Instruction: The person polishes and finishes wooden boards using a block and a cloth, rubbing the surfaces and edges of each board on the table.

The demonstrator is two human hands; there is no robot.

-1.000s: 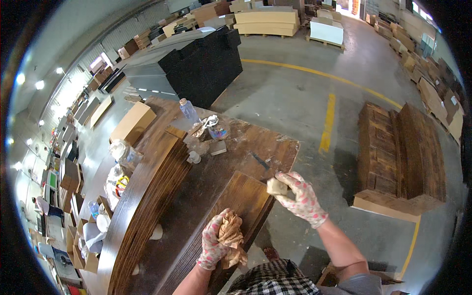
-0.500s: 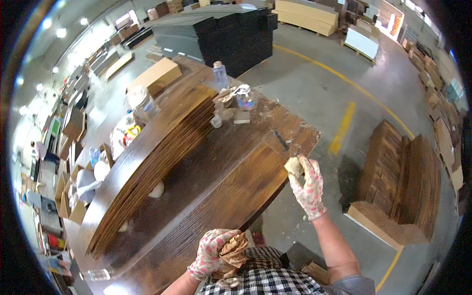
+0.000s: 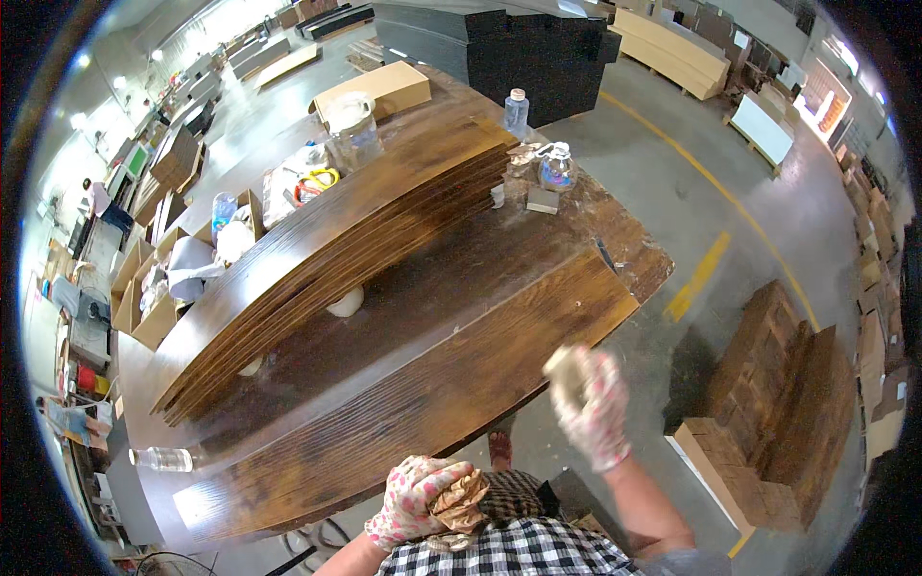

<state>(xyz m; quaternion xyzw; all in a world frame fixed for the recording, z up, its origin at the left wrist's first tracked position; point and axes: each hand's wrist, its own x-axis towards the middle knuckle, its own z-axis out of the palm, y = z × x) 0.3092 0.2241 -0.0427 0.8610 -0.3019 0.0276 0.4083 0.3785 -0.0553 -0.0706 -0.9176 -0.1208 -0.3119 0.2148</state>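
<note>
My left hand (image 3: 415, 501), in a pink-spotted white glove, is closed around crumpled brown paper (image 3: 461, 499) close to my body. My right hand (image 3: 597, 413), gloved alike and blurred by motion, pinches a small cream-coloured wad (image 3: 565, 369), perhaps a folded cloth; its exact kind is too smeared to tell. That hand hovers just off the near edge of a long dark-brown wood-grain board (image 3: 403, 418) lying flat on the worktable (image 3: 648, 264). Beyond it, a stack of matching brown boards (image 3: 317, 254) rests on white supports (image 3: 346, 302).
At the table's far end stand a clear bottle (image 3: 516, 113), a jug (image 3: 557, 168) and a small block (image 3: 543, 200). A clear bottle (image 3: 161, 460) lies at the left. Cartons (image 3: 154, 322) line the back edge. Stacked brown panels (image 3: 768, 413) sit on the floor at right.
My right hand has come down and nearer to me, off the board's far right end, still with the cream wad. The left hand keeps the paper. The view has shifted, showing more of the board's left end.
</note>
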